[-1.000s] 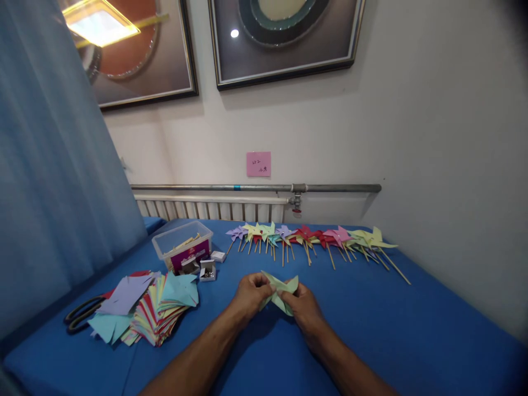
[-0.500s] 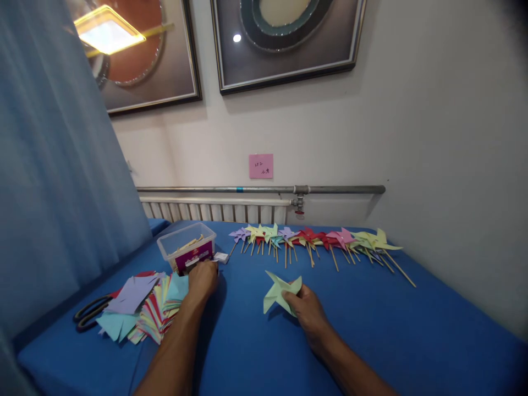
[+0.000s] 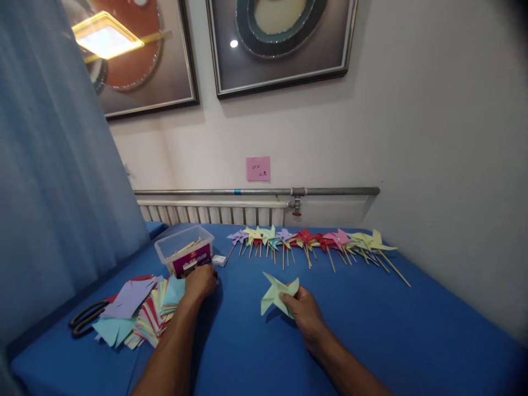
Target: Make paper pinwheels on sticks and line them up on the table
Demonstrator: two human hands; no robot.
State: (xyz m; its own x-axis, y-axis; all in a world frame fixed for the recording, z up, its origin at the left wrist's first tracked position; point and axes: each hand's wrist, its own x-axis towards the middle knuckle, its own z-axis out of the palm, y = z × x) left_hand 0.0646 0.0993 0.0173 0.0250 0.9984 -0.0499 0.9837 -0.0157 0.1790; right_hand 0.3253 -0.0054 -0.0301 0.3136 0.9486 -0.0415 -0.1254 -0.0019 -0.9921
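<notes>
A pale green paper pinwheel (image 3: 275, 296) without a stick is pinched in my right hand (image 3: 305, 313), thumb across its middle, just above the blue cover. My left hand (image 3: 200, 283) is curled low in front of a clear plastic tub (image 3: 190, 258) with a purple label. A small box (image 3: 190, 268) shows just past its knuckles. The fingertips are hidden, so what they hold cannot be made out. Beside the left wrist lies a fanned stack of coloured paper sheets (image 3: 152, 316).
Finished pinwheels (image 3: 305, 237) on sticks lie in a row along the back. Thin wooden sticks (image 3: 187, 246) rest in the tub, with a small white box (image 3: 219, 260) next to it. Scissors (image 3: 86, 319) lie at the left, near a blue curtain (image 3: 61, 165).
The view has shifted slightly. My left hand stays curled in front of the tub, turning a little, and my right hand keeps holding the green pinwheel.
</notes>
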